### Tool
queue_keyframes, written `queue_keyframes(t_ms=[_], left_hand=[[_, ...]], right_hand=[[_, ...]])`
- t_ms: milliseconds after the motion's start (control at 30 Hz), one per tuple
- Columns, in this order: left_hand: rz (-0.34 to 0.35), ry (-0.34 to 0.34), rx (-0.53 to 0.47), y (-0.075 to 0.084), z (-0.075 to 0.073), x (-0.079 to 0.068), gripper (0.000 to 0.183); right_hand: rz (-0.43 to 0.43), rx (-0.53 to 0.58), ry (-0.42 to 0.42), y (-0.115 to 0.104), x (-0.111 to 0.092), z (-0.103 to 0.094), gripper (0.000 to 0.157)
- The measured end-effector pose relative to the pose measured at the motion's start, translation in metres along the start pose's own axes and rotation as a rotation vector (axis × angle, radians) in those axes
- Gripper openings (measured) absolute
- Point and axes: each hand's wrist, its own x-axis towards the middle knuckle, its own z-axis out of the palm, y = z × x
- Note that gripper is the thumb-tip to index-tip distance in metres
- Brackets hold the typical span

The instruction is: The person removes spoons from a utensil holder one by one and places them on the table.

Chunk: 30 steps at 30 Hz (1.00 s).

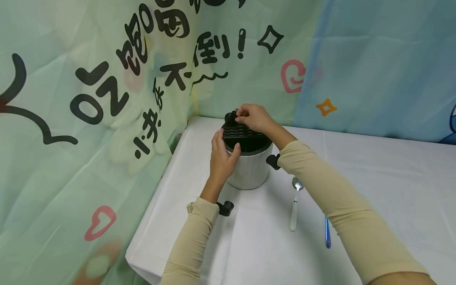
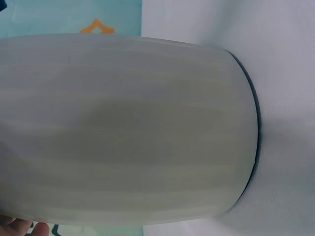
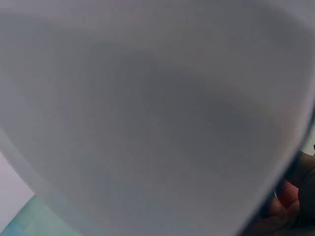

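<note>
A white cylindrical container (image 1: pixel 248 172) with a black rim and a ridged black top (image 1: pixel 246 132) stands near the table's back left corner. The front part of its top shows as a dark opening. My left hand (image 1: pixel 221 158) lies against the left side, its fingers extended upward to the rim and its thumb at the front rim. At the back of the top, my right hand (image 1: pixel 254 117) pinches a black rounded piece (image 1: pixel 230 118) between thumb and fingers. The container's pale wall (image 2: pixel 138 132) fills most of the left wrist view, and the wall (image 3: pixel 147 123) also blocks most of the right wrist view.
A spoon (image 1: pixel 293 213) with a pale handle lies right of the container. A blue handle (image 1: pixel 327 233) shows partly from under the right sleeve. The white tablecloth (image 1: pixel 263 245) meets printed cloth walls (image 1: pixel 374 71) at the back and left.
</note>
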Motion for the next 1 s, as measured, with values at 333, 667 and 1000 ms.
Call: queue_keyframes(t_ms=[333,667,1000], left_hand=[[-0.008,0.007,0.011,0.003,0.002,-0.001,0.07],[-0.016,0.013,0.009,0.005,0.001,-0.003,0.069],[-0.008,0.01,-0.001,0.005,0.0,-0.003,0.068]], right_hand=[[0.007,0.083,-0.002,-0.007,-0.001,-0.014,0.016],[0.04,0.127,0.025,-0.013,-0.006,-0.035,0.02],[0.094,0.18,0.049,-0.015,-0.009,-0.057,0.025]])
